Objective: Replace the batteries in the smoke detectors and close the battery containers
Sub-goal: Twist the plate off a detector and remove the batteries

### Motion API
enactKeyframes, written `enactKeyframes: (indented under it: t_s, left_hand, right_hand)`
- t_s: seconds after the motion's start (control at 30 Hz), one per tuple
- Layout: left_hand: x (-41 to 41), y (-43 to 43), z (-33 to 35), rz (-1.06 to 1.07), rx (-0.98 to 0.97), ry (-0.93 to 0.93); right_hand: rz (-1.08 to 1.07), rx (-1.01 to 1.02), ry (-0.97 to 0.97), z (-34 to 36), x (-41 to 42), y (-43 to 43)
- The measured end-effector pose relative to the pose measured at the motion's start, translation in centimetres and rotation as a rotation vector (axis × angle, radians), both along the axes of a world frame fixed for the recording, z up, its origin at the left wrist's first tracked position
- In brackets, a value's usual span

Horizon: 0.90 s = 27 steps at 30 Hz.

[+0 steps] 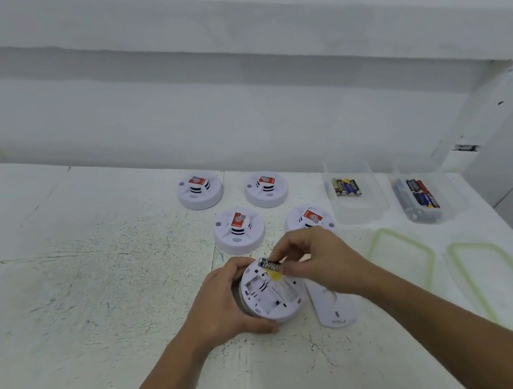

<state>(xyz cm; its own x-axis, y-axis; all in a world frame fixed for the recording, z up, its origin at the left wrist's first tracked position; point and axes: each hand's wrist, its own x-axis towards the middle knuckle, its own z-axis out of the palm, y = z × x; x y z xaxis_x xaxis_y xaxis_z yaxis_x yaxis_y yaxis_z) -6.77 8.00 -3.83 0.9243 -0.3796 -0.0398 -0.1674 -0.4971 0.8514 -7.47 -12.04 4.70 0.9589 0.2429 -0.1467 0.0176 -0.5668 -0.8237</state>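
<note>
Pinching battery [269, 263] in right hand [317, 257], left hand [223, 303] cupping detector [272, 294]

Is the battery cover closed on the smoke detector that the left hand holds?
No, the smoke detector shows an open battery bay, and its cover lies beside it on the table.

An upside-down smoke detector [272, 292] is gripped by the left hand [222, 304] on the white table [95, 287], and a battery [269, 263] is pinched over its open back by the right hand [318, 256]. A white cover [332, 308] is lying just beside it. Four more smoke detectors [239, 230] and two clear boxes of batteries [357, 191] are seen farther back, with two lids [498, 287] near them.
</note>
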Motion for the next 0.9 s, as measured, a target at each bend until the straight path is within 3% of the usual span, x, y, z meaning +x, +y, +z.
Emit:
enactKeyframes:
  t_s: [0.07,0.13,0.33,0.5,0.6,0.9]
  left_hand:
    - [0.0,-0.1,0.1,0.001,-0.002,0.002]
    - [-0.1,-0.1,0.2,0.001,0.0,-0.005]
    - [-0.2,-0.2,0.1,0.009,0.018,-0.011]
    - [-0.1,-0.3,-0.1,0.018,0.025,-0.009]
    - [0.0,-0.3,-0.2,0.027,0.028,-0.009]
    - [0.0,-0.3,-0.2,0.033,0.038,-0.025]
  right_hand:
    - [-0.188,0.241,0.074,0.8,1.7,-1.8]
    - [-0.365,0.344,0.059,1.5,3.7,-4.2]
    - [-0.688,0.175,-0.024,1.4,8.7,-10.2]
    - [-0.695,-0.218,0.054,-0.3,11.2,-11.2]
    - [-0.666,-0.353,0.069,-1.1,11.8,-10.5]
    - [-0.619,-0.44,0.089,-2.8,13.4,-10.3]
